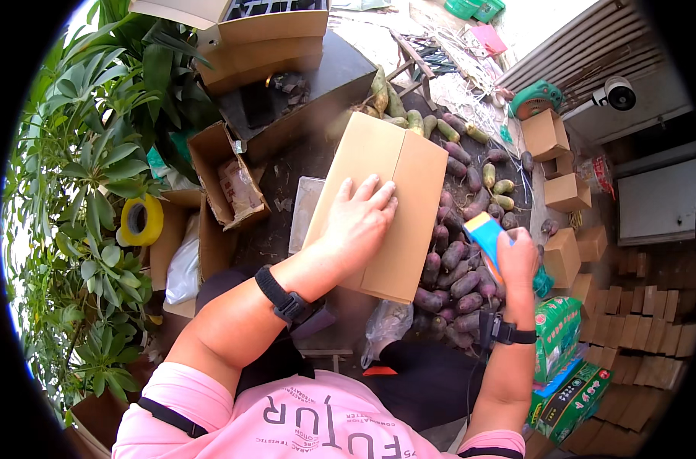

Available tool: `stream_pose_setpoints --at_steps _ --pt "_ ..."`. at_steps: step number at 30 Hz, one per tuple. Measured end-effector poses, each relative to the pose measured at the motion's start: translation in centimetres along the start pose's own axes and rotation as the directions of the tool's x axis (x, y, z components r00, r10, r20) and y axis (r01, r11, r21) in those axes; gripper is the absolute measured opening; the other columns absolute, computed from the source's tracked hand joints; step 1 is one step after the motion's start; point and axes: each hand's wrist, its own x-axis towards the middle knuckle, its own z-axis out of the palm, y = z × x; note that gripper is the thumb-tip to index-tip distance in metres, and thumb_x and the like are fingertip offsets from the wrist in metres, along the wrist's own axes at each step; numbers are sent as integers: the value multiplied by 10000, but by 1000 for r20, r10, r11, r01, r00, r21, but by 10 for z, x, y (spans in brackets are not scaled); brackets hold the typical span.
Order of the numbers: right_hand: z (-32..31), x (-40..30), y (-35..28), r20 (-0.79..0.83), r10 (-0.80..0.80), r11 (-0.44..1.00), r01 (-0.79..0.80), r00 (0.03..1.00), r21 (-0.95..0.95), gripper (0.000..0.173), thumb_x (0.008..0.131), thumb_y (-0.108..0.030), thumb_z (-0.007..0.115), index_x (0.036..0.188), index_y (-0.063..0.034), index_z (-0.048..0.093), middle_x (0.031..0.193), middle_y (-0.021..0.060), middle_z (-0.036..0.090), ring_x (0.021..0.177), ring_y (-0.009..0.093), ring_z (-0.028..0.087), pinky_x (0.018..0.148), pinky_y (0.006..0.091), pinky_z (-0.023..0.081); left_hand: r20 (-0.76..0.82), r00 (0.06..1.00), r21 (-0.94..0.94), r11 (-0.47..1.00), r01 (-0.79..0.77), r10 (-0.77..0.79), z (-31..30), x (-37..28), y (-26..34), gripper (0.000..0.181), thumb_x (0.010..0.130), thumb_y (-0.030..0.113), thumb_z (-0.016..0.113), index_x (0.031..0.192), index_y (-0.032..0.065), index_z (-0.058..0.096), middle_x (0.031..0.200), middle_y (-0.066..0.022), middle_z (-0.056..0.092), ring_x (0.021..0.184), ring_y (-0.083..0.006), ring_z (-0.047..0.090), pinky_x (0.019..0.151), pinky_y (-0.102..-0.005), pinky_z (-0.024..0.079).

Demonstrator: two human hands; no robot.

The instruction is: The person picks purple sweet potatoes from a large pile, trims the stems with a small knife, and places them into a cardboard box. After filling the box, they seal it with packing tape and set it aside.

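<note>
A closed cardboard box [408, 189] stands tilted in front of me, with a seam between its flaps running along the upper face. My left hand [364, 221] lies flat on that face, fingers slightly apart, gripping nothing. To the right of the box, my right hand [517, 258] is closed around a blue tape dispenser [485, 235] with a yellow-orange front end. The dispenser is held above a heap of purple radishes [460, 281] and apart from the box. Whether tape runs from the dispenser cannot be told.
Green-skinned radishes [448, 131] lie beyond the box. At left are a yellow tape roll [141, 221], an open carton [227, 178] and leafy plants [107, 172]. Small cardboard boxes [560, 258], a green fan [536, 98] and green printed packages [572, 401] stand at right. A clear plastic bag [385, 327] hangs near my legs.
</note>
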Motion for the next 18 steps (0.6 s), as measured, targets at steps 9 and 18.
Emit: stream_pose_setpoints --at_steps 9,18 --pt "-8 67 -195 14 -471 458 231 882 858 345 848 -276 737 932 54 682 779 77 676 696 90 593 645 262 495 -48 999 -18 1000 -19 18 3 -1 -3 476 810 137 583 1278 50 583 1414 -95 478 1350 -308 399 1102 -490 322" --pt "34 84 -193 -34 -647 504 460 762 731 322 866 -308 699 895 11 672 744 80 644 678 124 575 645 293 479 -133 985 -474 880 38 -114 4 5 -28 329 820 98 591 1139 32 632 1145 -122 631 1113 -308 574 948 -424 456"
